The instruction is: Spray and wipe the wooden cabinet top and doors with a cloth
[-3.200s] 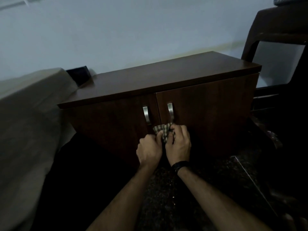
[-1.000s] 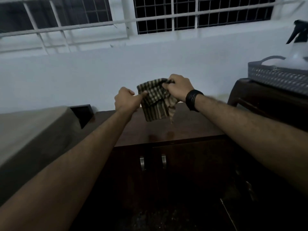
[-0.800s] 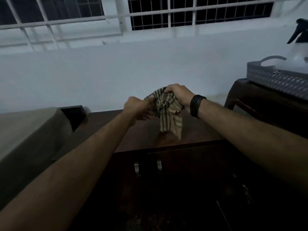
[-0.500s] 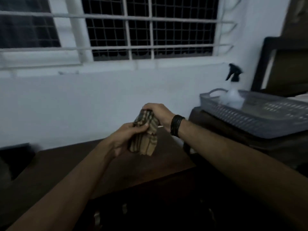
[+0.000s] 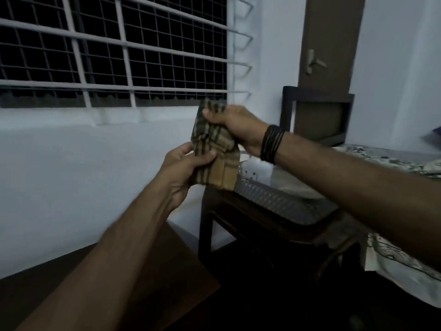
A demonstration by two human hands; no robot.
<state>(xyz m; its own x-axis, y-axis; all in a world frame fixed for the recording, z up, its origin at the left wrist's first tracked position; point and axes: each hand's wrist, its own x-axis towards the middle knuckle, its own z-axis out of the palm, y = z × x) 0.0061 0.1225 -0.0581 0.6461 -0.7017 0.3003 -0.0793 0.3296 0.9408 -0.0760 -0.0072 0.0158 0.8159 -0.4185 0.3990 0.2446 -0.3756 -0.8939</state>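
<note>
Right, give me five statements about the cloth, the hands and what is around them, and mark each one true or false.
1. Both hands hold the checked cloth. True: the left hand grips its lower part, the right hand its top.
2. The cloth lies flat on the cabinet top. False: it is held up in the air.
3. The right wrist wears a dark band. True.
4. The grey basket stands on the floor. False: it rests on a dark wooden stand.
5. The left hand holds a spray bottle. False: it holds only the cloth.
</note>
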